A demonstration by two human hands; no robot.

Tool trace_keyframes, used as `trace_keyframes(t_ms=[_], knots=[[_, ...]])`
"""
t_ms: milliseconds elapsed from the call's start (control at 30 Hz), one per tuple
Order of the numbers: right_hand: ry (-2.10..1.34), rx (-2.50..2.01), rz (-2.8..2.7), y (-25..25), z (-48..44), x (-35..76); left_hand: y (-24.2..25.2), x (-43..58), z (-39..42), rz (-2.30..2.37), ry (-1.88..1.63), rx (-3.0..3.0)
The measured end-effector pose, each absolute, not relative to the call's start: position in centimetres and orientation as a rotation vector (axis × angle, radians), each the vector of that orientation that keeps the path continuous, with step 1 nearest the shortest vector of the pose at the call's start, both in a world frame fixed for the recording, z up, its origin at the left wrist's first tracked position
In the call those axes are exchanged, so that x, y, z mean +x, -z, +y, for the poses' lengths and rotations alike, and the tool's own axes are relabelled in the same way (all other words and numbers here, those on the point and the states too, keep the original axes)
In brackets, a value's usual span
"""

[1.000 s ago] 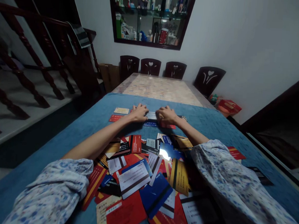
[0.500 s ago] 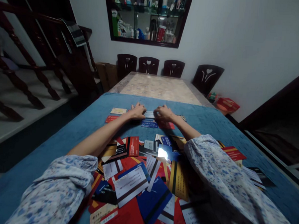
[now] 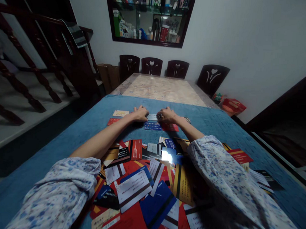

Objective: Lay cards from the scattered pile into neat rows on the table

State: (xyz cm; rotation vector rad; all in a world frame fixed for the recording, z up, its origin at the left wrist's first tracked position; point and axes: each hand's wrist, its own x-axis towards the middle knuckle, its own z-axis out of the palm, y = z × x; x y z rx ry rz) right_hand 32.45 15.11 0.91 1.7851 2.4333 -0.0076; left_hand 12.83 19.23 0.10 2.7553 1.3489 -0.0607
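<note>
At the far part of the cloth, my left hand [image 3: 140, 114] and my right hand [image 3: 166, 114] have curled fingers at the two ends of a pale blue card [image 3: 153, 117], which lies flat between them. Just in front of it is a blue card [image 3: 152, 125]. A red card [image 3: 170, 127] lies under my right wrist, and another red card [image 3: 113, 121] is left of my left wrist. Beyond that one rests a cream card [image 3: 120, 113]. A patterned card [image 3: 187, 120] shows partly behind my right wrist. My fingertips are partly hidden.
Between my forearms spreads a heap of overlapping cards [image 3: 135, 188], many with stripes. More cards [image 3: 239, 155] lie beyond my right sleeve. A blue cloth [image 3: 77, 141] covers the near table. Dark chairs [image 3: 178, 69] stand past the bare tabletop [image 3: 159, 89]; a railing [image 3: 28, 84] is on the left.
My hands stay at the pale blue card with hardly any movement. The view has shifted very slightly; the cards lie as before.
</note>
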Motion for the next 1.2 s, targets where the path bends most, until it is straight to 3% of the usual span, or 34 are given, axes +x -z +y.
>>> trace_keyframes(t_ms=[567, 1200], knots=[[-0.007, 1.785, 2.432, -0.9, 15.5, 32.8, -0.1, 12.9, 18.9, 1.272, 0.015, 2.781], [-0.046, 1.749, 2.598, -1.8, 11.4, 32.1, -0.7, 9.1, 13.9, 1.128, -0.298, 2.79]])
